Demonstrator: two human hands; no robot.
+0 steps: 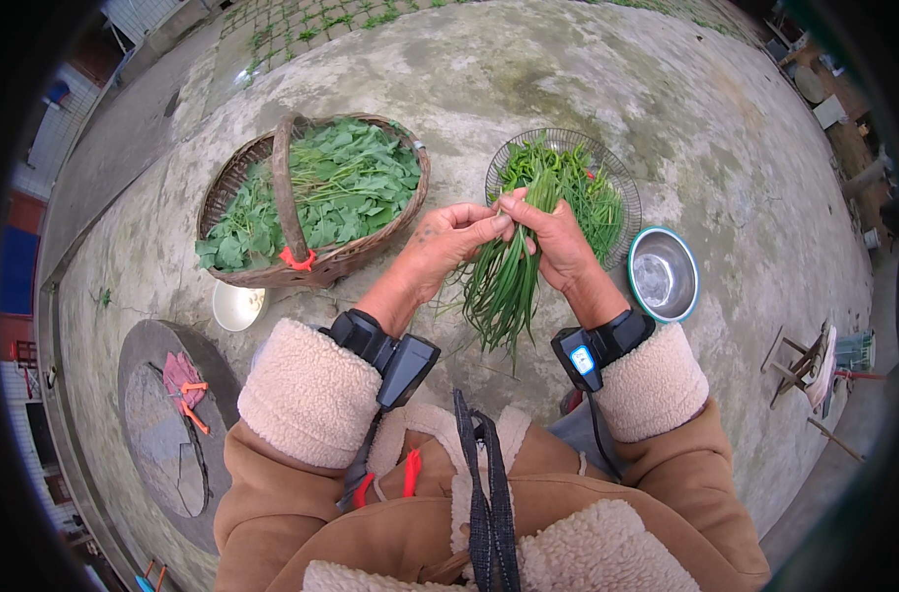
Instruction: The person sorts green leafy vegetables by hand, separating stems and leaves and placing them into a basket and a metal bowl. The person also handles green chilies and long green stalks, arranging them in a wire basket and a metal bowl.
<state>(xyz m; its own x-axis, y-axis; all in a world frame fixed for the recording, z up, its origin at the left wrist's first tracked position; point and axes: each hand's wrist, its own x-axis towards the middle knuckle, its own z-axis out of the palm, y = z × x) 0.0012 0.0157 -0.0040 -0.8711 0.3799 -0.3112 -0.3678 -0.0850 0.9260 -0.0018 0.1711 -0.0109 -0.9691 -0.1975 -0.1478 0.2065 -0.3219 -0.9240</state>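
A bunch of long green leaves, likely garlic chives (503, 296), hangs over the concrete with its leaf tips pointing toward me. My right hand (560, 240) grips the bunch near its upper part, thumb across the front. Against its left side, my left hand (453, 235) pinches at the stalks, its thumb close to the right thumb; what lies between these fingertips is partly hidden. Just beyond both hands is a round wire basket (627, 177) holding green peppers (520, 159), a bit of red and thin green stalks (601, 214). The bunch overlaps its near rim.
A handled wicker basket (324, 275) full of leafy greens (353, 177) stands at left. Near it are a pale bowl (236, 307) and a round stone slab (161, 436) bearing orange-handled scissors (192, 407). A metal basin (664, 274) sits right; a small stool (801, 362) stands farther right.
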